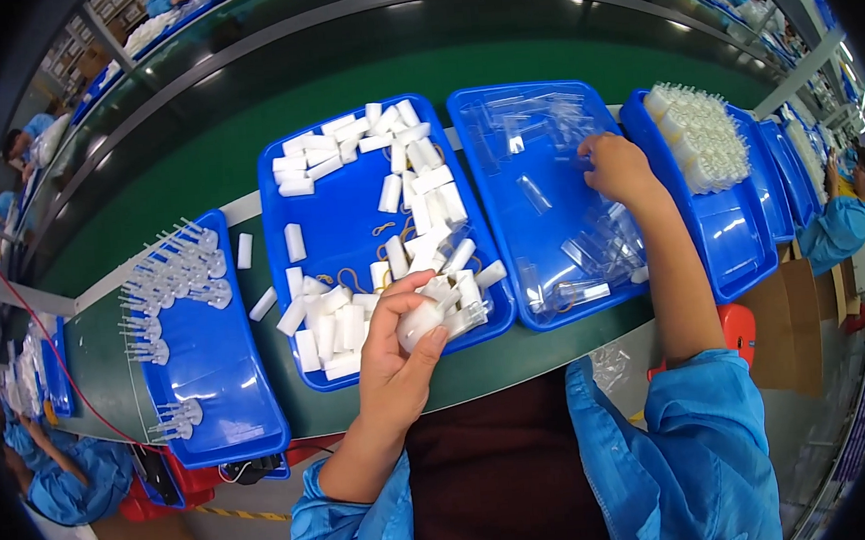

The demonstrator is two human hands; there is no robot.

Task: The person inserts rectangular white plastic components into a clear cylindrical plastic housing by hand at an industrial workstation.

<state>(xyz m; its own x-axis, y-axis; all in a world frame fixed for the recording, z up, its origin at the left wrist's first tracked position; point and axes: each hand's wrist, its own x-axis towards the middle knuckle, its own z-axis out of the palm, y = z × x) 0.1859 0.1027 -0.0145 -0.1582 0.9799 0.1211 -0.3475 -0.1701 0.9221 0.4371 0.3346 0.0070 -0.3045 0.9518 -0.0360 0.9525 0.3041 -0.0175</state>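
My left hand [398, 348] is closed around a small bundle of whitish plastic pieces [419, 323], some with clear ends. It hovers over the near edge of a blue tray [348, 211] full of short white cylinders [334, 329]. With fingers curled, my right hand [618, 167] reaches into the far right part of the adjoining blue tray [503, 200]. Clear rectangular plastic tubes [535, 194] lie scattered there, and more clear tubes [602, 248] are heaped under my right forearm. What the right fingertips grip, if anything, cannot be made out.
A blue tray [225, 380] at left carries translucent stemmed parts [177, 273]. At right, another blue tray [736, 234] holds a dense block of whitish assembled pieces [701, 139]. Two loose white cylinders lie on the green bench. A green belt [418, 55] runs behind. Co-workers sit on both sides.
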